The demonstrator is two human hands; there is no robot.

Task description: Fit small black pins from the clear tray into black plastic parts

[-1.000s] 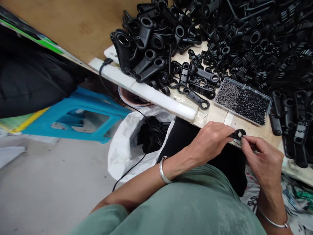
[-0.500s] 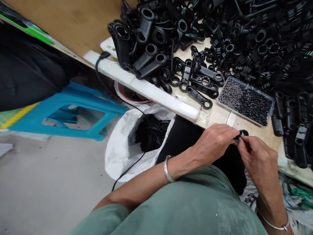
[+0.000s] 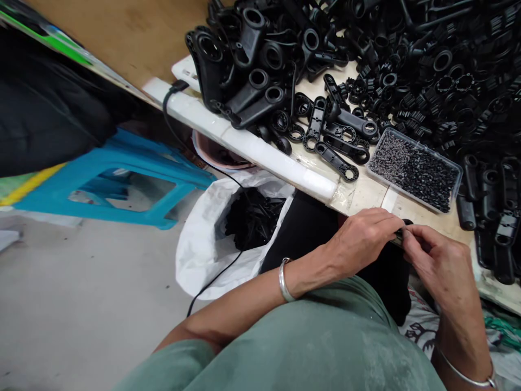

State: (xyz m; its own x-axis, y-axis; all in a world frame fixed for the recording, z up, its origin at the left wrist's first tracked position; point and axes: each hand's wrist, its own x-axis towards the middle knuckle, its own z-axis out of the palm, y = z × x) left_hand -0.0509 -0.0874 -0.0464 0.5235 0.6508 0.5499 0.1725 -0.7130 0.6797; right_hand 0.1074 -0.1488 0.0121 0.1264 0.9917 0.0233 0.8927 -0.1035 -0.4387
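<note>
My left hand (image 3: 364,236) is closed round a small black plastic part (image 3: 400,230) at the table's front edge. Fingers hide most of that part, so its full shape does not show. My right hand (image 3: 442,266) meets it from the other side, thumb and index finger pinched at the part; whether a tiny piece sits between them I cannot make out. Just beyond both hands lies a clear plastic box (image 3: 415,169) of tiny grey and black pieces. Black arm-shaped parts with ringed ends (image 3: 337,161) are on the wooden table left of the box.
Black plastic parts (image 3: 443,60) are heaped across the back of the table. More black arms (image 3: 504,217) lie at the right. White foam (image 3: 252,144) lines the left edge. Below stand a white sack (image 3: 199,244) of black parts and a blue stool (image 3: 109,179); a black cable hangs between.
The right hand has shifted slightly right and down, its fingertips still at the black part. The left hand keeps its grip. The whole view has moved a little.
</note>
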